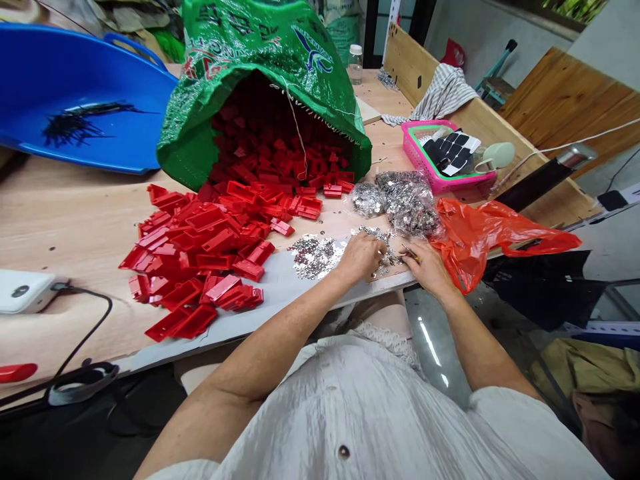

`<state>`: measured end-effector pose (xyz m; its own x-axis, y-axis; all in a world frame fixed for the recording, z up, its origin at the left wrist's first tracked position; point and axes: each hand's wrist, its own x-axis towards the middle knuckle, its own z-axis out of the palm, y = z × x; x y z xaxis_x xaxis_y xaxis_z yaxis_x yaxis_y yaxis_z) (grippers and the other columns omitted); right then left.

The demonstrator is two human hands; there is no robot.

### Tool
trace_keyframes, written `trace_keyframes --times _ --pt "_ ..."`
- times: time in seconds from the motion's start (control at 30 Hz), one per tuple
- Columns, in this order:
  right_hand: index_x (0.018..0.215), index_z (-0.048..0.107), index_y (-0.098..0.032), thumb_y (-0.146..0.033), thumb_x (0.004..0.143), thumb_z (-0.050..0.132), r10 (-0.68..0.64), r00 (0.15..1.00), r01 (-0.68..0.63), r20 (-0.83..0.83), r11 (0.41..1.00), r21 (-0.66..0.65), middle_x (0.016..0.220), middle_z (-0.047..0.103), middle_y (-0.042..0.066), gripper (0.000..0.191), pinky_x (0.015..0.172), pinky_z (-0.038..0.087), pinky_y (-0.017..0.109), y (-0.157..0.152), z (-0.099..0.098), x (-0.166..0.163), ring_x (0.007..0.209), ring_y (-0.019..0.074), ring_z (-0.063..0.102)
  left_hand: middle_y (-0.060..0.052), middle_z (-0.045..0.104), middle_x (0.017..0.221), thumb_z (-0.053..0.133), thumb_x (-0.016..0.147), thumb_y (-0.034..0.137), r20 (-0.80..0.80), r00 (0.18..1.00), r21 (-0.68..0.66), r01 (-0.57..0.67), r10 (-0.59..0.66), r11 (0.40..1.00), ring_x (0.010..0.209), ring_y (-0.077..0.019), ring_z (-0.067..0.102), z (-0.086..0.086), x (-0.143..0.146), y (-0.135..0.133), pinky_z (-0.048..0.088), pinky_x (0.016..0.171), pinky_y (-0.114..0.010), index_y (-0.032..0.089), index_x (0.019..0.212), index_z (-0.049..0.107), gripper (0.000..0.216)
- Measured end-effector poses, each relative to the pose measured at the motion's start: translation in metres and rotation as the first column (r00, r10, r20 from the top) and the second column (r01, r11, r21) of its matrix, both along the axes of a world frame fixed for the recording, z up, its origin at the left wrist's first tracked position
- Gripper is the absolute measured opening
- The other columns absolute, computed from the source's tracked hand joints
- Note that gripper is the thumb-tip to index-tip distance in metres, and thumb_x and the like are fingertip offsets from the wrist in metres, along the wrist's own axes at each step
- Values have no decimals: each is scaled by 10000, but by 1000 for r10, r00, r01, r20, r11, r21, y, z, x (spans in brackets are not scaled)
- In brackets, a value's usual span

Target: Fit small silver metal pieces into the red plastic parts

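My left hand (363, 255) is closed, its fingers curled down among small shiny metal pieces (375, 233) near the table's front edge. What lies between those fingertips is hidden. Just to its right, my right hand (428, 265) grips a thin pointed metal tool (411, 253), too small to tell its kind. A second heap of silvery metal pieces (315, 257) lies left of my left hand on a grey sheet (280, 280). Farther left, red plastic parts (200, 247), shaped like small hollow blocks, are piled up.
A green woven sack (260, 40) spills red parts onto the table. Clear bags of metal pieces (407, 200), an orange plastic bag (480, 233) and a pink basket (425, 160) stand right. At left are a blue basin (90, 80) and a white corded device (27, 291).
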<state>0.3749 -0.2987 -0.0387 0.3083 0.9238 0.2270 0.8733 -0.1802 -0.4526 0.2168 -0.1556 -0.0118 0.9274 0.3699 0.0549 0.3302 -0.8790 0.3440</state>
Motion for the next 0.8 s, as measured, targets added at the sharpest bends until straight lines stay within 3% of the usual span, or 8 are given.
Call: trace_keyframes --times 0.17,0.37,0.6,0.8 --pt "1107 692 -219 -197 884 562 15 1000 -15 -2 1000 -3 1133 677 91 259 1002 442 415 1 -3 2 1133 258 579 -45 731 879 552 809 137 32 992 -172 -115 122 978 871 -214 624 14 -14 0 439 850 -330 210 885 739 215" --pt "1047 694 -221 -220 894 563 -1 1000 0 -26 1000 -2 1092 689 83 201 963 458 394 -3 2 -1 1079 252 601 -7 712 750 577 796 198 -41 963 -412 -260 267 874 749 -183 635 26 -49 -7 445 713 -279 226 865 738 178" --pt "925 691 -225 -218 884 573 7 998 -15 -68 993 -119 976 709 49 126 865 482 355 -1 7 -16 946 222 638 -20 734 817 557 783 187 -168 957 -355 -281 235 892 777 -194 646 27 -73 -19 420 697 -271 229 868 732 199" --pt "1031 696 -220 -239 887 566 -13 998 12 -56 1000 -19 1065 706 70 194 962 462 403 -3 5 -4 1054 245 615 -48 723 751 522 767 160 -225 961 -291 -223 160 930 764 -217 638 20 -76 -24 397 659 -285 220 782 726 213"
